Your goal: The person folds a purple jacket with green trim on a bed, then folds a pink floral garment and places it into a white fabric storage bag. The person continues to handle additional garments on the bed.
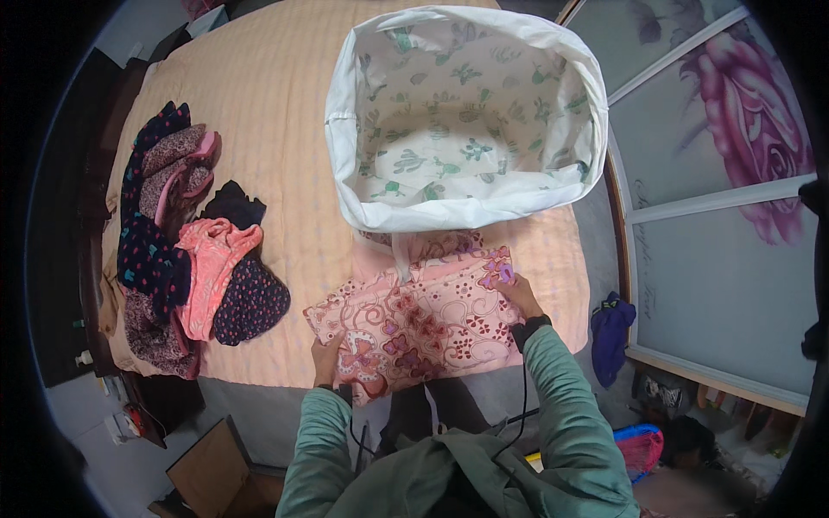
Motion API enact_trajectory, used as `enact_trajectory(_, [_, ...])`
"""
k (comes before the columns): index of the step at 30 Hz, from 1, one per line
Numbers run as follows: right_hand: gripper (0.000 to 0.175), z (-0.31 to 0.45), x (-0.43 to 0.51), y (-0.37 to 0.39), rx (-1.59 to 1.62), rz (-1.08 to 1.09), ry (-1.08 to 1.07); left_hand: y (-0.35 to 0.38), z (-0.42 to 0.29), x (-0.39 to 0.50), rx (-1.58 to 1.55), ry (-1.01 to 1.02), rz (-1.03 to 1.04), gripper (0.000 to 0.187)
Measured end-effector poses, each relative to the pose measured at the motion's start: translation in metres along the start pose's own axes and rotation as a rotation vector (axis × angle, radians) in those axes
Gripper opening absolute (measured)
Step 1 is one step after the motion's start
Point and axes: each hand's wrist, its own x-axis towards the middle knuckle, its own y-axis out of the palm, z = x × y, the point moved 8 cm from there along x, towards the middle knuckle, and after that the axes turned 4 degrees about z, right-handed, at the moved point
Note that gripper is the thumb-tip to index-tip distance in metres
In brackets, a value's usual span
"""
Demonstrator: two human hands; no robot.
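Note:
A pink cloth with a floral and butterfly print [427, 324] is stretched between my hands at the near edge of the bed. My left hand [326, 356] grips its left side, and my right hand [520, 294] grips its upper right corner. Folds of similar pink cloth show behind it. Just beyond stands a white fabric basket [340, 162] with green cactus prints inside; no clothes show in it. A strap hangs from its near side onto the cloth.
At left on the peach bedspread [272, 84] lie dark dotted clothes [149, 252] and a coral patterned garment [214, 265]. A purple cloth [612, 337] hangs by the rose-printed sliding door [719, 272]. An open cardboard box [210, 460] and a blue-and-pink rimmed racket-like item [641, 447] are on the floor.

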Motion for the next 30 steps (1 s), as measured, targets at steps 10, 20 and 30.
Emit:
enact_trajectory(10, [0.027, 0.093, -0.007, 0.008, 0.48, 0.162, -0.409, -0.037, -0.022, -0.003, -0.385, 0.181, 0.03, 0.032])
enact_trajectory(20, [0.064, 0.009, 0.022, 0.03, 0.161, 0.495, -0.071, 0.002, 0.04, 0.008, -0.4, -0.315, 0.394, 0.052])
enact_trajectory(30, [0.067, 0.086, -0.153, 0.028, 0.143, 0.598, -0.356, 0.001, -0.047, -0.087, -0.143, 0.04, 0.494, 0.069])
